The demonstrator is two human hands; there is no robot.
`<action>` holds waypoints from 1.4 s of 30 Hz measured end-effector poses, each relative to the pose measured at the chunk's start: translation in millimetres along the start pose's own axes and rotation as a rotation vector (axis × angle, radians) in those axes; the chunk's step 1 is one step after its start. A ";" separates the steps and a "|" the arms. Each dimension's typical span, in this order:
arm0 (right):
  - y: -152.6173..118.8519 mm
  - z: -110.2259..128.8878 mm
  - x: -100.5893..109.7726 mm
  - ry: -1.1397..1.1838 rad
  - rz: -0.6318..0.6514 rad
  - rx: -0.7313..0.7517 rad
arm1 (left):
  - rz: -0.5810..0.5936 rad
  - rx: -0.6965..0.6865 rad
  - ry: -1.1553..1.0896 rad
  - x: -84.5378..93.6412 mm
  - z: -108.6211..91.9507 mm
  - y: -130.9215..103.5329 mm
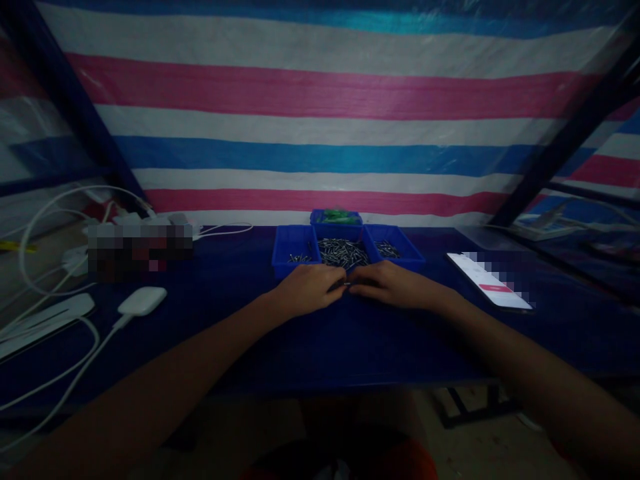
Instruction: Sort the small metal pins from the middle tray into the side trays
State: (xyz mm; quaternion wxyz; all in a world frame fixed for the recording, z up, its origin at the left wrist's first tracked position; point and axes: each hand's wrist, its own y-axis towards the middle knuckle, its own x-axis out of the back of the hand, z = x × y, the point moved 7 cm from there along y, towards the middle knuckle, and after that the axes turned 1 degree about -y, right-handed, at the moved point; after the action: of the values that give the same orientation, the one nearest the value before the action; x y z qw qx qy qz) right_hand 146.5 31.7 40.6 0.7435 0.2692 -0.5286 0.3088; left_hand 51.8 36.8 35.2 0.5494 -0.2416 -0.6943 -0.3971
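My left hand (313, 285) and my right hand (387, 283) meet at the near edge of the blue bins, with fingertips almost touching. Both are closed in a pinch around a small, thin metal piece (347, 285), which shows as a bright sliver between them. Its exact kind is too small and dark to tell. Just beyond my hands, the middle bin (340, 231) holds a heap of slim metal pieces (343, 252). The left bin (295, 235) has a few similar pieces, and the right bin (400, 243) a small pile.
Behind stands a blue bin with green items (337, 216). A lit phone (487, 280) lies to the right on the blue table (320, 347). At left are a white charger (143, 301), white cables (95, 347) and a power strip area, partly blurred. A striped sheet (320, 127) hangs behind.
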 end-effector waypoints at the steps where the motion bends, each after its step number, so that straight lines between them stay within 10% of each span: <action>1: 0.2 0.9 -0.1 0.002 0.000 0.000 | 0.003 -0.012 0.022 -0.4 -0.8 0.2; 42: 0.0 -8.8 -9.6 -0.054 0.024 -0.037 | 0.105 0.033 0.056 -7.5 4.5 -3.3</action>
State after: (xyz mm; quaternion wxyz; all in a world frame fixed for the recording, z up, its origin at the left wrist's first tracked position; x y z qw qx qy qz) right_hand 149.6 36.5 28.8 0.7301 0.2571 -0.5574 0.3004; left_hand 48.7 39.4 26.7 0.5927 -0.2573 -0.6716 -0.3626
